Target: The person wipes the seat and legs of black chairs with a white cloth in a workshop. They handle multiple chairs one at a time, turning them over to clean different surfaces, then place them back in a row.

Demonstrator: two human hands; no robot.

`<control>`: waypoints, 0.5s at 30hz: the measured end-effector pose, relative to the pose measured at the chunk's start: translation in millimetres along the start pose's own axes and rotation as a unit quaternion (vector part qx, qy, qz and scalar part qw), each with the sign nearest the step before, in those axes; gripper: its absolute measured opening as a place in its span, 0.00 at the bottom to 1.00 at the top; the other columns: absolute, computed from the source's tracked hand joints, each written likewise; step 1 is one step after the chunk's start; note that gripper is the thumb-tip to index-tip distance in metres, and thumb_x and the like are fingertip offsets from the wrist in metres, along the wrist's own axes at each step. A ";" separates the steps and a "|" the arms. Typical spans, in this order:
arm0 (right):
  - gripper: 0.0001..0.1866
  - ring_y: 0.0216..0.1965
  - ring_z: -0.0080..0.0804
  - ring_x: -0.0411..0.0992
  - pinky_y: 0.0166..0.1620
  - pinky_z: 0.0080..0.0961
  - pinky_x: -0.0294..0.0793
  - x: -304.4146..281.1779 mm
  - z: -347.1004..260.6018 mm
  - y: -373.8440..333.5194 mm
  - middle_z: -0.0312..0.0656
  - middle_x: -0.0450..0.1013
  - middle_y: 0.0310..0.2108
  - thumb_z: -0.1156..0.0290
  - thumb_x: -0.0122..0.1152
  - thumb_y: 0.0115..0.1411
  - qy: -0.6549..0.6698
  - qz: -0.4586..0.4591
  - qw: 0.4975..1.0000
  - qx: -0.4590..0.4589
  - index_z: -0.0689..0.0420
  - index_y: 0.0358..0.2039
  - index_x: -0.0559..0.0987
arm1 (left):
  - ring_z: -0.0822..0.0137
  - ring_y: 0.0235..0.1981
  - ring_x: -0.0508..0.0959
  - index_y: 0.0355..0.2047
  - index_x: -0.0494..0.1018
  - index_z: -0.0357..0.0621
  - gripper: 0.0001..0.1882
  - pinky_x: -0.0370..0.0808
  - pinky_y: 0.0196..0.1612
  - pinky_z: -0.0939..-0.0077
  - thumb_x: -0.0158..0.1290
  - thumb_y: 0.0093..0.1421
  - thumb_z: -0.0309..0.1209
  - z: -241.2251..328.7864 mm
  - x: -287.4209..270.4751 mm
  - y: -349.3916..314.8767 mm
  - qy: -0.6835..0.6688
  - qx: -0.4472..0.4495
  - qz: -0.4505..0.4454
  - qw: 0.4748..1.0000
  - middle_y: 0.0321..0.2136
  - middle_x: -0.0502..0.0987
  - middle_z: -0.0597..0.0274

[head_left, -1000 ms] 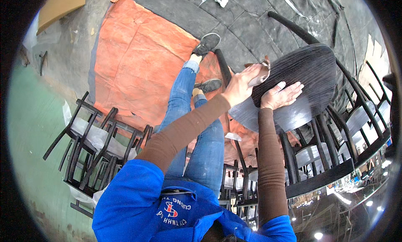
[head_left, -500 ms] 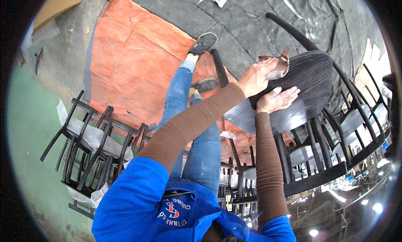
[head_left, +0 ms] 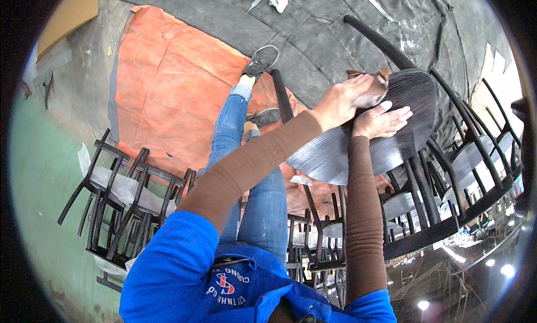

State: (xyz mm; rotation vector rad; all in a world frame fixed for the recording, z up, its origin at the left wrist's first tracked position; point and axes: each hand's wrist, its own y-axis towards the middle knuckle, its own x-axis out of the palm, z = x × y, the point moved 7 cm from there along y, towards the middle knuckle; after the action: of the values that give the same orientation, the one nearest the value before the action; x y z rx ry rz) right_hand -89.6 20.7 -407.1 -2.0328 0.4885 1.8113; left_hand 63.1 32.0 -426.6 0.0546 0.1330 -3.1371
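Observation:
A black oval wooden panel (head_left: 330, 158) with visible grain, like a chair seat, lies in front of me to the right, with black legs (head_left: 383, 43) reaching out around it. My left hand (head_left: 344, 102) presses a folded brown sheet (head_left: 373, 96), which looks like sandpaper, onto the panel's upper part. The sheet sticks out past its fingertips. Close beside it, my right hand (head_left: 383, 121) rests flat on the dark surface, fingers stretched out and nothing held. The fingertips of the left hand partly hide the sheet.
Stacked black chair frames (head_left: 123, 194) stand at my lower left, with white wrapping among them. More black chairs (head_left: 414, 200) crowd the right side. An orange sheet (head_left: 168, 82) and a dark ground cover (head_left: 235, 29) lie underfoot. White scraps (head_left: 278, 0) lie at the far side.
Both hands have slid rightward over the panel, the left one carrying the brown sheet along. The right hand has also moved a little farther away. The whole view has shifted slightly.

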 end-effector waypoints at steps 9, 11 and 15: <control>0.39 0.70 0.52 0.36 0.65 0.55 0.36 0.7 -2.6 -0.6 0.48 0.37 0.70 0.42 0.29 0.65 -0.008 -0.006 1.000 0.005 0.55 0.68 0.45 | 0.47 0.61 0.64 0.58 0.64 0.35 0.35 0.62 0.63 0.59 0.48 0.44 0.16 24.3 -35.5 -56.7 0.028 -0.108 -0.007 0.994 0.58 0.66 0.44; 0.40 0.70 0.53 0.36 0.65 0.56 0.36 1.3 -1.4 -0.6 0.48 0.37 0.70 0.41 0.29 0.65 -0.022 -0.007 1.000 0.002 0.56 0.68 0.45 | 0.47 0.61 0.64 0.57 0.63 0.35 0.35 0.61 0.63 0.61 0.45 0.44 0.13 18.5 -5.4 21.5 -0.020 -0.036 -0.007 0.999 0.58 0.64 0.42; 0.41 0.70 0.53 0.36 0.65 0.57 0.35 1.1 -0.3 -2.4 0.49 0.37 0.70 0.40 0.28 0.64 -0.005 -0.015 1.000 0.001 0.57 0.68 0.45 | 0.47 0.62 0.62 0.58 0.63 0.36 0.35 0.60 0.64 0.61 0.46 0.44 0.13 5.6 19.5 62.6 -0.050 -0.019 -0.044 0.998 0.59 0.63 0.43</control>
State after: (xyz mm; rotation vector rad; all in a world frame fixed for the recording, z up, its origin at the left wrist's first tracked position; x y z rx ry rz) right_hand -88.0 22.6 -408.1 -2.0172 0.4550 1.8021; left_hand 43.5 -30.8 -427.0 -0.1118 0.2005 -3.2155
